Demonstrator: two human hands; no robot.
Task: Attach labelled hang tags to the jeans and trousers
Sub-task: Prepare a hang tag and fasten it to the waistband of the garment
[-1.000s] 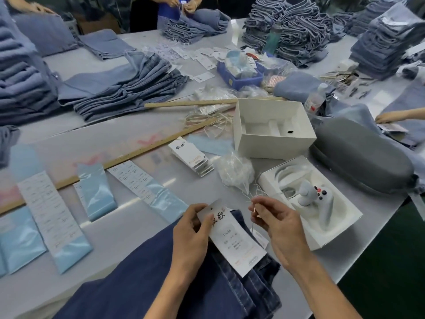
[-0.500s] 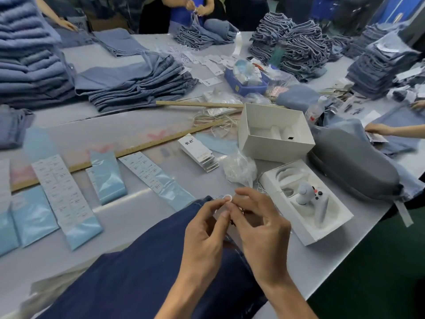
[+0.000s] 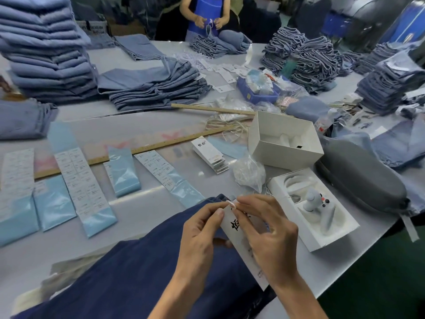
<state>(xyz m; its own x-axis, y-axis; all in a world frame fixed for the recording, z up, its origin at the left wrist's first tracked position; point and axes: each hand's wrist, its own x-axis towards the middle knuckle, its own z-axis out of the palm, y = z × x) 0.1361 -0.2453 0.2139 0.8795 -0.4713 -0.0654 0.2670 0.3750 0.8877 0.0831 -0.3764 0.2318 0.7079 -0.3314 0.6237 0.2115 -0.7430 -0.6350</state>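
Two hands: left hand and right hand now pinch the tag top over jeans; fastening has begun.

— What sort of place was it?

— A garment finishing room. Folded jeans stood in tall stacks and lower piles all over a long grey counter.

— Anything else that showed it?

— Sheets of size labels lay in rows beside a wooden ruler, a pack of tags and loose string. Across the counter a worker in a blue apron handled more jeans.
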